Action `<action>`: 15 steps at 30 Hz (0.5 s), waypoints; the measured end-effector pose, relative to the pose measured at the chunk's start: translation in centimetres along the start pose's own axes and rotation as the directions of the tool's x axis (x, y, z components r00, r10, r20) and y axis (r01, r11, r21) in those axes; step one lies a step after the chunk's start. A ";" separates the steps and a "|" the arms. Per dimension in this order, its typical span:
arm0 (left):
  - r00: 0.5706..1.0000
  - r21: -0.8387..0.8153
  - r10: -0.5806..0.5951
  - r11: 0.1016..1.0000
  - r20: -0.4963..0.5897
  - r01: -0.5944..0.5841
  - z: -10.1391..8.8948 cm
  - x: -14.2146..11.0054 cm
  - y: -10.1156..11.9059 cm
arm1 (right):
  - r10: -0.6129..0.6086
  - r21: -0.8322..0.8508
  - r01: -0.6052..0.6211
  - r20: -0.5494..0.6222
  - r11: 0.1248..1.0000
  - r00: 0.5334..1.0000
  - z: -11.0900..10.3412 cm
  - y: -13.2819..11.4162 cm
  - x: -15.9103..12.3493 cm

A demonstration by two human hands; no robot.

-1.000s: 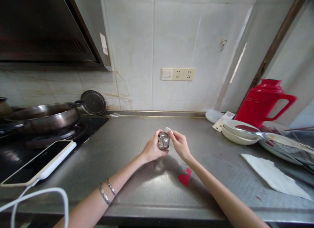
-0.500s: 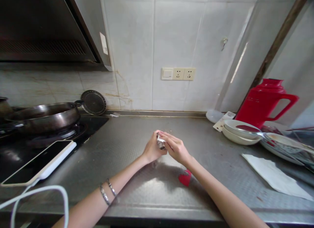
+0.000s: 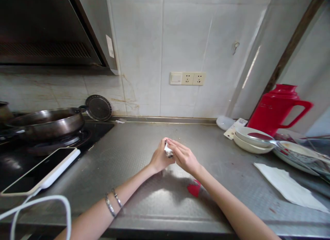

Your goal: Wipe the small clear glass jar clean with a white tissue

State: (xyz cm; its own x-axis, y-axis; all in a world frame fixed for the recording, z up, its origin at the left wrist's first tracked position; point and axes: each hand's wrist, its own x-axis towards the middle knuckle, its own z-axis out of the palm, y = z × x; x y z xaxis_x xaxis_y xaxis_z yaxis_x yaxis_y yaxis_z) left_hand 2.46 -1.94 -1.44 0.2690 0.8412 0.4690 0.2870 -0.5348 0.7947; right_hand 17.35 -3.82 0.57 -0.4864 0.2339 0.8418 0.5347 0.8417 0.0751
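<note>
Above the middle of the steel counter, my two hands meet around a small white and mottled grey-silver object [image 3: 168,150]. Its kind cannot be made out, since fingers cover most of it. My left hand [image 3: 160,156] is closed around it from the left. From the right, my right hand [image 3: 186,157] lies over its top, fingers bent and pressed together on the white part. Below my right wrist, a torn-looking red scrap [image 3: 194,188] rests on the counter.
On the left are a phone [image 3: 42,169] with a white cable [image 3: 58,197] and a steel pan [image 3: 51,124] on the stove. At right stand stacked bowls [image 3: 254,147], a red thermos jug [image 3: 277,107] and a white paper sheet [image 3: 290,188] lying flat.
Slightly more of the object's white part shows between my hands, and my right fingers have shifted a little. Both arms stay in nearly the same place.
</note>
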 end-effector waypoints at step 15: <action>0.997 0.234 -0.073 0.969 -0.017 0.075 -0.2 -0.3 1.6 | 0.298 0.074 -0.291 -0.123 0.954 0.946 0.5 0.1 0.4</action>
State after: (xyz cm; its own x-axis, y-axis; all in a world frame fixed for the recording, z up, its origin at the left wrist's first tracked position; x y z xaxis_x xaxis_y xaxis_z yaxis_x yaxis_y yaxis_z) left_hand 2.70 -3.08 -0.24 0.2313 0.8793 0.4164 0.5136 -0.4739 0.7153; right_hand 16.89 -3.40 0.64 -0.2156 0.4125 0.8851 0.6002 0.7709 -0.2131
